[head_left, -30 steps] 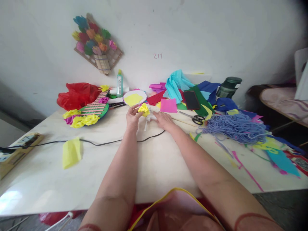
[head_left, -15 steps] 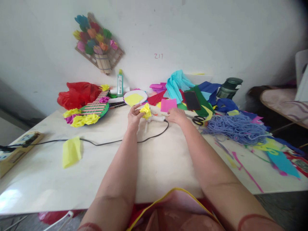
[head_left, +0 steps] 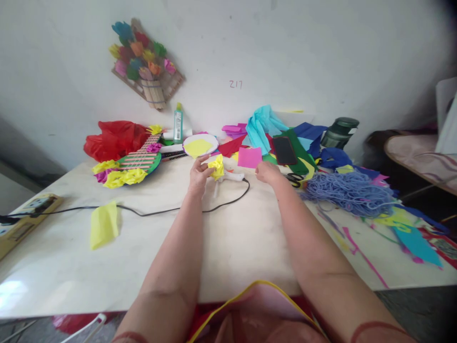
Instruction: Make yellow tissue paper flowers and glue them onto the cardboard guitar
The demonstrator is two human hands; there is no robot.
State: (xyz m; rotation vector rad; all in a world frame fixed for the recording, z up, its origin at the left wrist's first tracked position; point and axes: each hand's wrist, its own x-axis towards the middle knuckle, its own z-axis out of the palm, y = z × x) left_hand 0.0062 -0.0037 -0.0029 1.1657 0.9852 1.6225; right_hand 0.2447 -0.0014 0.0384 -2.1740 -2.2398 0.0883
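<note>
In the head view my left hand (head_left: 200,174) is closed, its fingertips pinching a crumpled yellow paper flower (head_left: 216,166). A white glue gun (head_left: 233,176) with a black cord lies just right of and partly behind the flower. My right hand (head_left: 267,172) is closed with fingers together, in front of a square of pink paper (head_left: 250,157). Whatever may be between its fingertips is too small to make out. Black-handled scissors (head_left: 294,179) lie right beside this hand, partly covered by it.
A guitar-shaped craft (head_left: 139,162) with paper flowers lies at the left, near a power strip (head_left: 30,221) and yellow paper (head_left: 104,225). Behind the hands are a paper plate (head_left: 215,141), a phone (head_left: 284,150) and coloured papers. Blue yarn (head_left: 350,193) and a dark bottle (head_left: 339,133) stand right.
My right hand has moved a little to the right, away from the glue gun and toward the scissors, its fingers drawn closer together. My left hand still holds the yellow paper flower in place.
</note>
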